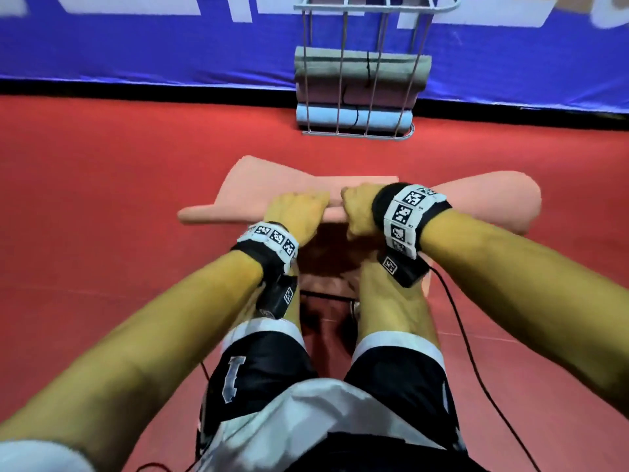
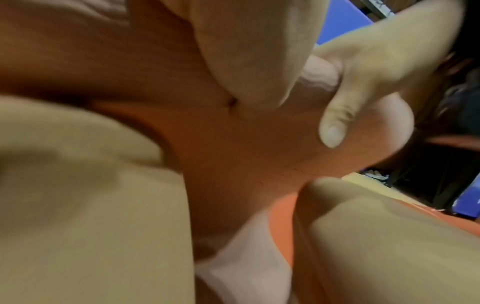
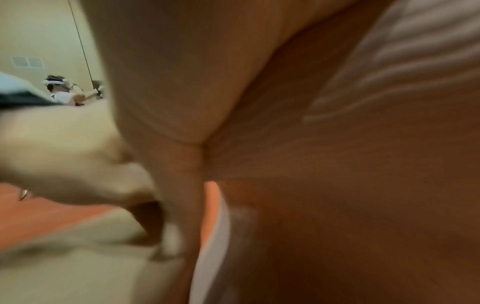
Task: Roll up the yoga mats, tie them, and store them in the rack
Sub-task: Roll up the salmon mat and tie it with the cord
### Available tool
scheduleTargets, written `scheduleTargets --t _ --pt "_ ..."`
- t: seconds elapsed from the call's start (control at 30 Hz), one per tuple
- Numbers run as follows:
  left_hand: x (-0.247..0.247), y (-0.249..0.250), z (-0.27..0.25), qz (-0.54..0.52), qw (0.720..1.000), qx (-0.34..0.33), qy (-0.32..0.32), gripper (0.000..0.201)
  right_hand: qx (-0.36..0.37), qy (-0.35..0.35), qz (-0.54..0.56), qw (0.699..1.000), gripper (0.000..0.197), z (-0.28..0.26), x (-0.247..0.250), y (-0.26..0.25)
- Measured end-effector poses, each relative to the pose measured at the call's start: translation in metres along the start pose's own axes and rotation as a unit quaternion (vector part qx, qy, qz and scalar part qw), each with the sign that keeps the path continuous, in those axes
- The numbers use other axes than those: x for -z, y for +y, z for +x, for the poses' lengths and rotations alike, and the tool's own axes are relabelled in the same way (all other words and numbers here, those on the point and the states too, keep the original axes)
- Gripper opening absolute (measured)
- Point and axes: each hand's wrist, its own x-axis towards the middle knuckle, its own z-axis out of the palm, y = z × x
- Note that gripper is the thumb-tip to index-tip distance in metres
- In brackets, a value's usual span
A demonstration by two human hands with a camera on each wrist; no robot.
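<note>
Left hand (image 1: 295, 212) and right hand (image 1: 357, 209), side by side, fingers curled around soft pink foam yoga mat (image 1: 476, 195), partly rolled on red floor (image 1: 102, 199); white wire rack (image 1: 357, 97) beyond holds three tied rolled mats.

Red floor (image 1: 102, 199) spans the frame. Blue banner (image 1: 170, 46) with white lettering runs along 12 o'clock, black strip at its base. Black cables (image 1: 476, 369) trail over the floor at 5 o'clock. Another person (image 3: 61, 90), blurred, at 9 o'clock in the right wrist view.
</note>
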Motion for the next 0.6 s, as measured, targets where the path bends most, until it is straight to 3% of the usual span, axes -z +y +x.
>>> scheduleTargets --t 0.1,0.17,0.27,0.47,0.6 --pt "0.039 0.001 0.023 0.006 0.999 -0.044 -0.009 0.035 -0.020 -0.003 0.041 0.999 0.042 -0.014 0.026 0.012" --pt "0.047 0.009 0.025 0.022 0.996 -0.076 -0.041 0.031 -0.029 0.004 0.077 0.997 0.051 -0.026 0.019 0.020" --pt "0.028 0.019 0.013 0.048 0.988 -0.102 -0.102 0.026 -0.027 0.030 0.084 0.996 0.068 -0.038 -0.019 0.023" --pt "-0.001 0.024 -0.010 0.053 0.983 -0.086 -0.155 0.027 -0.022 0.161 -0.011 0.987 0.049 -0.055 -0.085 -0.006" --pt "-0.012 0.027 -0.018 -0.021 0.974 -0.081 -0.213 0.017 -0.029 0.122 -0.008 0.992 0.044 -0.050 -0.090 -0.009"
